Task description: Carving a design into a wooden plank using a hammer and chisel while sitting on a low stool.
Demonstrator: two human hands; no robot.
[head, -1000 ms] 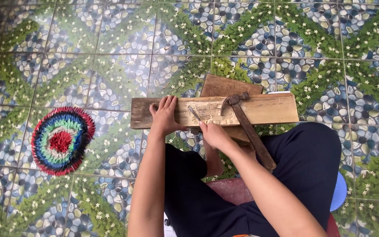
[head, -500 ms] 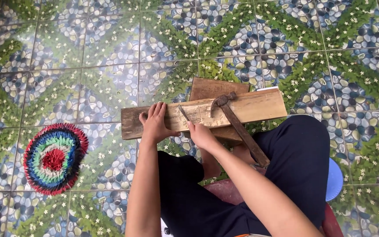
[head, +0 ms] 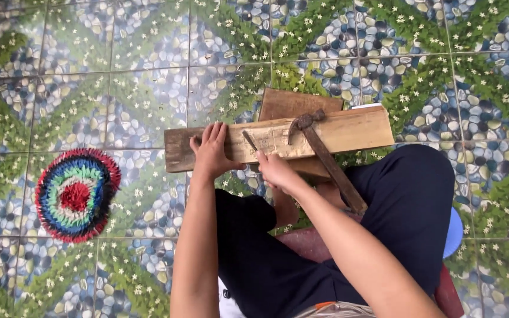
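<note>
Since a second ago the view has slid, so the wooden plank [head: 349,132] and the round fringed mat [head: 76,195] sit lower and further left; both hands remain on the board. The plank is pale, rough-grained and long, lying across a darker board [head: 298,103] over pebble-patterned tiles [head: 119,70]. The left hand [head: 212,152] presses flat on it, fingers together. The right hand [head: 275,171] pinches a thin nail [head: 250,140] against the plank, beside a rusty hammer [head: 325,156] resting across it.
</note>
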